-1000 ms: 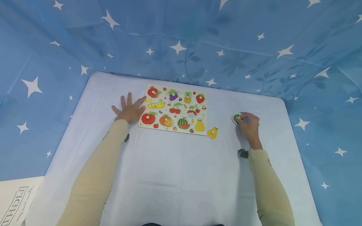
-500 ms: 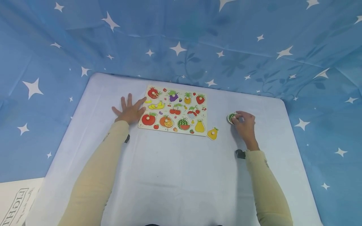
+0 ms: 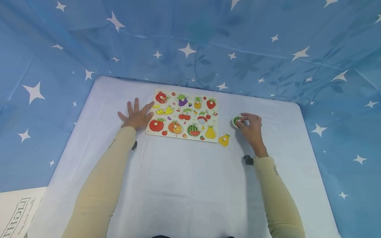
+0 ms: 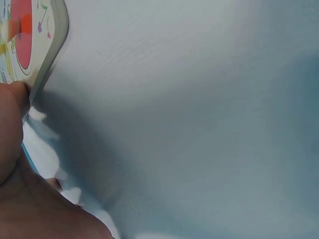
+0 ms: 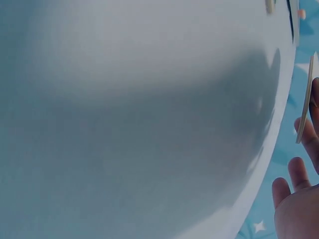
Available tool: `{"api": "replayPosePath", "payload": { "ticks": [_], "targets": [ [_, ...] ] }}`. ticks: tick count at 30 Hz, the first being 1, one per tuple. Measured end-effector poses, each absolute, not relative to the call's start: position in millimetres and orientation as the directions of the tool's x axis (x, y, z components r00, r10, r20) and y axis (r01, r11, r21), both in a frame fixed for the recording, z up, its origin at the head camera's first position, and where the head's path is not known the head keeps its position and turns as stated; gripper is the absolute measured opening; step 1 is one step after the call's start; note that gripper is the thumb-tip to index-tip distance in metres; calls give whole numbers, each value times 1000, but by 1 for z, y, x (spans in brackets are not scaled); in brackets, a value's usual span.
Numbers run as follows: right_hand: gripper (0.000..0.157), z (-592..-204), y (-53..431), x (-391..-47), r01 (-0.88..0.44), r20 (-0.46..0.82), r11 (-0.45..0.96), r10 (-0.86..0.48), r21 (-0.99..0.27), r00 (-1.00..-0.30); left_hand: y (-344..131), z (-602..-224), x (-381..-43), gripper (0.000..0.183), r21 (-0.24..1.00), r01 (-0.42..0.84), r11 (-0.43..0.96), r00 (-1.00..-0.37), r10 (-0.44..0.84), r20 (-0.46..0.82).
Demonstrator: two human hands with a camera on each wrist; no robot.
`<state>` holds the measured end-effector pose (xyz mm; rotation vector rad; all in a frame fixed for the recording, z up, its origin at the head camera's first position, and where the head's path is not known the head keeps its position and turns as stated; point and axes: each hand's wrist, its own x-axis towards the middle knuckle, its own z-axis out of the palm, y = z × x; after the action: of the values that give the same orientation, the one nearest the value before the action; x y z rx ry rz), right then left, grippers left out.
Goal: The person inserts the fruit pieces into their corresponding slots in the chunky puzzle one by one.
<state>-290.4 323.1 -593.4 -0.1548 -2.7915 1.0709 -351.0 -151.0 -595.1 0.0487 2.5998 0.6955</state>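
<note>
A fruit knob puzzle board (image 3: 175, 115) lies on the white-covered table. My left hand (image 3: 135, 117), fingers spread, rests at its left edge; in the left wrist view a digit touches the board's rim (image 4: 61, 25). To the right of the board, my right hand (image 3: 252, 130) pinches a round watermelon puzzle piece (image 3: 235, 122) by its knob. The right wrist view shows that piece edge-on (image 5: 305, 102), held off the table. A yellow pear piece (image 3: 224, 140) with a knob lies beside the board's lower right corner. The board's pear shape (image 3: 210, 132) and watermelon shape (image 3: 193, 130) show no knobs.
Several knobbed pieces sit in the board, among them a red apple (image 3: 156, 125) and an orange (image 3: 175, 127). A blue curtain with white stars (image 3: 187, 62) surrounds the table (image 3: 184, 185). A printed white box (image 3: 18, 208) stands at the lower left.
My right hand has moved left with the watermelon piece, closer to the board. My left hand, the board and the pear piece have stayed in place.
</note>
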Motion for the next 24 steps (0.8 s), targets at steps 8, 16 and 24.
{"api": "replayPosePath", "payload": {
  "ticks": [8,16,24],
  "targets": [
    [13,-588,299,-291,-7,114,748,92,-664,-989,-148,-589,-347,67,470,-70,880,-909,138,-393],
    [12,-587,278,-290,-6,76,756,58,-655,-995,-148,-592,-349,67,449,-64,891,-917,125,-379],
    [12,-588,257,-290,-68,91,760,-12,-646,-996,-146,-590,-349,67,431,-60,900,-928,109,-356]
  ]
}}
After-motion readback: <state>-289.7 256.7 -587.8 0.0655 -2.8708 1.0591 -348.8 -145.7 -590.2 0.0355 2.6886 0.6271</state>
